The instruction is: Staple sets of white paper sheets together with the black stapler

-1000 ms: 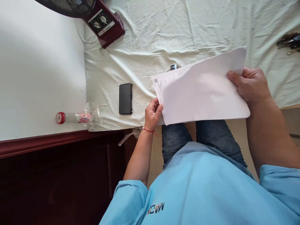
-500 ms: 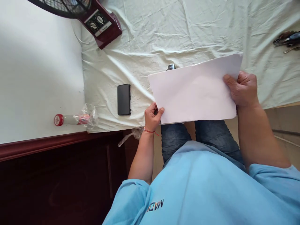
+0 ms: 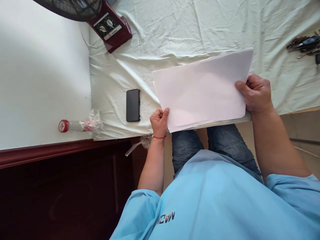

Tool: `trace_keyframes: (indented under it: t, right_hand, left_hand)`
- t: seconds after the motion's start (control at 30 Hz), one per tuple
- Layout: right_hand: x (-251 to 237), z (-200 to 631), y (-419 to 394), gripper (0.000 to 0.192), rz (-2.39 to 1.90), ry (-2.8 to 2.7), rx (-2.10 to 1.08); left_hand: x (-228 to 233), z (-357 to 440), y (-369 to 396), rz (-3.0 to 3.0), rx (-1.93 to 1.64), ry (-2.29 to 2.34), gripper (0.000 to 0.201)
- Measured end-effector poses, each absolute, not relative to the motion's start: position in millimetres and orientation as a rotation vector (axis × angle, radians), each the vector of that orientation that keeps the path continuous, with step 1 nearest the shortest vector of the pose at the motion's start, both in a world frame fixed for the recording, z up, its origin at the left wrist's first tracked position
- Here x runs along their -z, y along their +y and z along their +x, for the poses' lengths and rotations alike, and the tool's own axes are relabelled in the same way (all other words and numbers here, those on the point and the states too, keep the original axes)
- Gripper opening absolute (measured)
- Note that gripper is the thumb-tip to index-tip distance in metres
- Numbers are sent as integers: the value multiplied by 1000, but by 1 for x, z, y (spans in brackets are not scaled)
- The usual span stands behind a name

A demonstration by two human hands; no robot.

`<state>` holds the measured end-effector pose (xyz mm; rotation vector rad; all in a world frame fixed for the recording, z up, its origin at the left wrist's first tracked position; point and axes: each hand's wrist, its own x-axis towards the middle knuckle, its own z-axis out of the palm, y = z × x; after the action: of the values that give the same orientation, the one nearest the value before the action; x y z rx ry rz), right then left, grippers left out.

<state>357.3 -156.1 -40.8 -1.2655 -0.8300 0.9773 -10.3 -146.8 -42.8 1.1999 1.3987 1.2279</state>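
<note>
A stack of white paper sheets is held flat over the near edge of the bed, blank side up. My left hand pinches its lower left corner; a red thread is tied around that wrist. My right hand grips the right edge of the sheets, thumb on top. Several sheet edges show fanned at the bottom of the stack. The small dark object seen behind the sheets before is hidden by them.
A black phone lies on the pale green bedsheet left of the paper. A maroon fan base stands at the back left. A plastic bottle lies on the white ledge. Keys and tools lie at far right.
The printed sheet that showed at the left is now squared under the blank top sheet. The stack shifted slightly left and up, and my left hand closed on its corner.
</note>
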Motion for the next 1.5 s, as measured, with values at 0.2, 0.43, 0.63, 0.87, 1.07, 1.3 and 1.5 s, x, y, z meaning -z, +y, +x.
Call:
trace_keyframes:
  t: [0.2, 0.43, 0.63, 0.87, 1.07, 1.3, 1.5]
  right_hand:
    - [41, 359, -153, 63, -1321, -828, -873]
    - [36, 358, -153, 65, -1355, -844, -869]
    - [34, 357, -154, 64, -1333, -849, -864]
    - [35, 361, -151, 70, -1360, -839, -770]
    - [36, 362, -152, 71, -1406, -857, -749]
    - [38, 364, -150, 68, -1345, -841, -743]
    - [37, 362, -151, 69, -1388, -862, -715]
  left_hand:
    - [51, -15, -145, 1195, -1132, 1220, 58]
    - [45, -13, -146, 1247, -1128, 1379, 68]
    - [43, -18, -145, 1270, -1137, 1263, 66]
    - [43, -18, -145, 1187, -1044, 1205, 55]
    - [43, -15, -145, 1343, -1111, 1337, 67]
    - [46, -19, -145, 1303, -1001, 1114, 53]
    - [44, -16, -146, 1318, -984, 1228, 44]
